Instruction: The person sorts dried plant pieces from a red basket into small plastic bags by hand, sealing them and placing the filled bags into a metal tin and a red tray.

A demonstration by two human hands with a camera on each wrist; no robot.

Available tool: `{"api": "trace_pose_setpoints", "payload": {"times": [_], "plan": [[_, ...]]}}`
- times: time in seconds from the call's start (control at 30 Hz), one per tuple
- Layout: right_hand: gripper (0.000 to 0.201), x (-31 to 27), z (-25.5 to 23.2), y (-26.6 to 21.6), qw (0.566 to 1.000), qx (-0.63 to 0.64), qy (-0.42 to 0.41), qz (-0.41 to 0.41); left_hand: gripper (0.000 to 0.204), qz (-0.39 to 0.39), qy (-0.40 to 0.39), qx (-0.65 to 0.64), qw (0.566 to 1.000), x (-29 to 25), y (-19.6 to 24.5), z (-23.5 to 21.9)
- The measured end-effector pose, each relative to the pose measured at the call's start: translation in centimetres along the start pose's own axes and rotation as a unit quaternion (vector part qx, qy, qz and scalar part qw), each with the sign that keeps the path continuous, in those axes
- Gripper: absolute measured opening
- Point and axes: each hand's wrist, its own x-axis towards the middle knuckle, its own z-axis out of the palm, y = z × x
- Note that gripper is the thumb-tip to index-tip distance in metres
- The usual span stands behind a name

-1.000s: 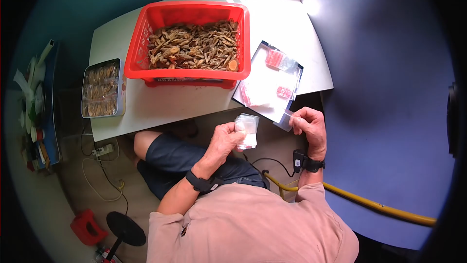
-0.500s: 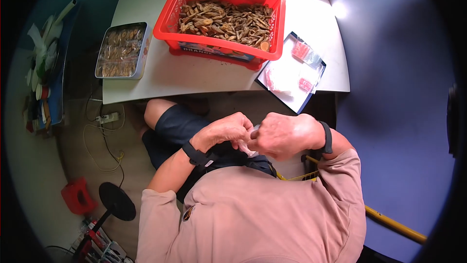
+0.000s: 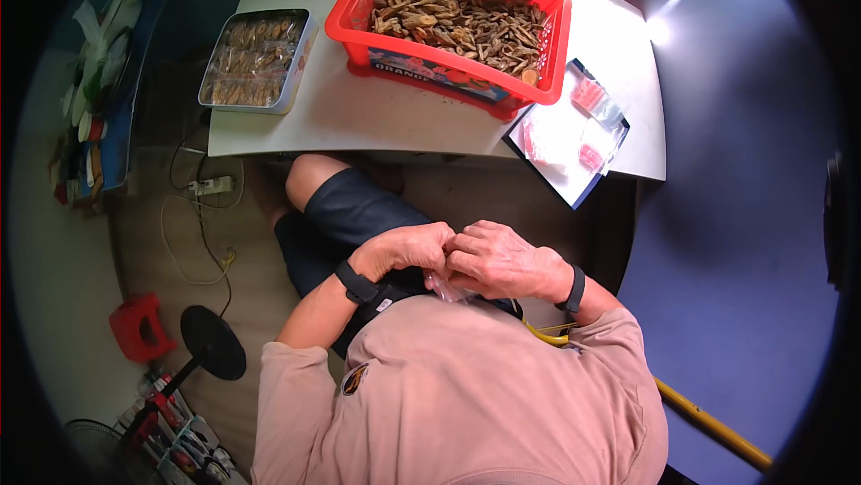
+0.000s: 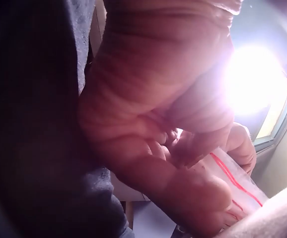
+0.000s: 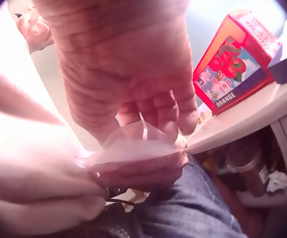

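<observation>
Both hands meet in front of the belly, above the lap. My left hand point(image 3: 404, 247) grips clear plastic zip bags point(image 3: 447, 289), which stick out below the fingers in the head view. A red stripe runs along a zip bag point(image 4: 240, 181) in the left wrist view. My right hand point(image 3: 509, 261) lies against the left one, its thumb and curled fingers pinching the upper edge of a zip bag point(image 5: 136, 148). The fingertips of both hands are largely hidden from above.
On the white table point(image 3: 305, 131) stands a red basket point(image 3: 448, 46) of dried brown slices. Left of it sits a tin point(image 3: 291, 95) of filled bags. A tray point(image 3: 560, 182) with red-striped bags overhangs the front edge at right. A yellow bar point(image 3: 713, 422) runs at lower right.
The right hand has come from near the tray to the left hand, and both are now low by the belly. The stack of bags, earlier in plain sight, is mostly covered. The head view has shifted.
</observation>
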Motion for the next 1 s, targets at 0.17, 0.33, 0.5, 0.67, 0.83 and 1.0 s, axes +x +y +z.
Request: {"api": "trace_pose_setpoints", "payload": {"times": [0.17,0.33,0.5,0.67,0.83,1.0], "plan": [[0.033,-0.6,2.0,-1.0,0.993,0.026,0.100,0.064,0.009,0.007,-0.011,-0.050,0.999,-1.1,-1.2,-0.2],[0.041,-0.8,2.7,-1.5,0.981,0.052,0.143,0.122,0.008,0.026,-0.001,-0.081,0.996,-2.6,-0.6,0.4],[0.047,-0.7,3.2,-1.4,0.969,0.092,0.140,0.183,0.027,0.034,-0.027,-0.148,0.988,-3.4,-1.4,0.0],[0.050,-0.4,3.6,-1.4,0.960,0.122,0.153,0.201,0.030,0.036,0.001,-0.134,0.990,-4.0,-2.0,1.0],[0.051,-0.8,4.6,-1.3,0.934,0.230,0.119,0.248,0.032,0.066,-0.012,-0.141,0.988,-4.4,-2.7,1.1],[0.051,-1.7,5.2,-0.9,0.784,0.506,0.195,0.301,0.031,0.070,0.010,-0.153,0.986,-5.0,-3.1,1.6]]}}
